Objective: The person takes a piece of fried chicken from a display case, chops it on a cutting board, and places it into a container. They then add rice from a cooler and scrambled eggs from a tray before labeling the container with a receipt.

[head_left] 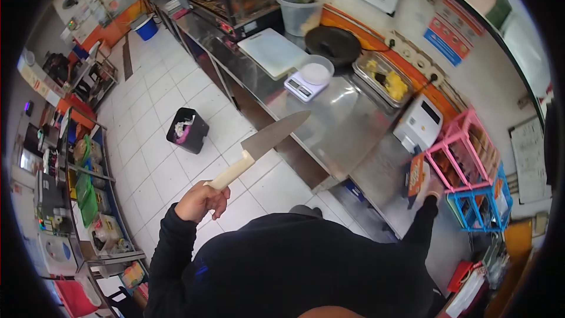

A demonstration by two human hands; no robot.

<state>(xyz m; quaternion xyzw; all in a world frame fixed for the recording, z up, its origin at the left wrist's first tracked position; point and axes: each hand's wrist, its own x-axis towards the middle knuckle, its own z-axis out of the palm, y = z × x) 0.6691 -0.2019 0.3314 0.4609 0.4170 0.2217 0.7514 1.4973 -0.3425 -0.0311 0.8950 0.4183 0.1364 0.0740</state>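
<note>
My left hand point(202, 202) is wrapped round the pale handle of a kitchen knife point(275, 131). Its broad blade points up and to the right, over the floor and the counter's front edge. On the right, my right hand point(434, 189) reaches to the counter beside an orange-and-black printed box point(416, 178). That hand is blurred and its fingers are partly hidden, so whether it grips the box I cannot make out. A pink basket point(465, 150) and a blue basket point(484, 205) stand close by it, against the wall.
Along the steel counter point(347, 135) are a white cutting board point(272, 52), a digital scale point(306, 87) with a bowl, a tray of yellow food point(385, 79), a dark pan point(333, 44) and a white label printer point(419, 122). A black bin point(188, 131) stands on the tiled floor.
</note>
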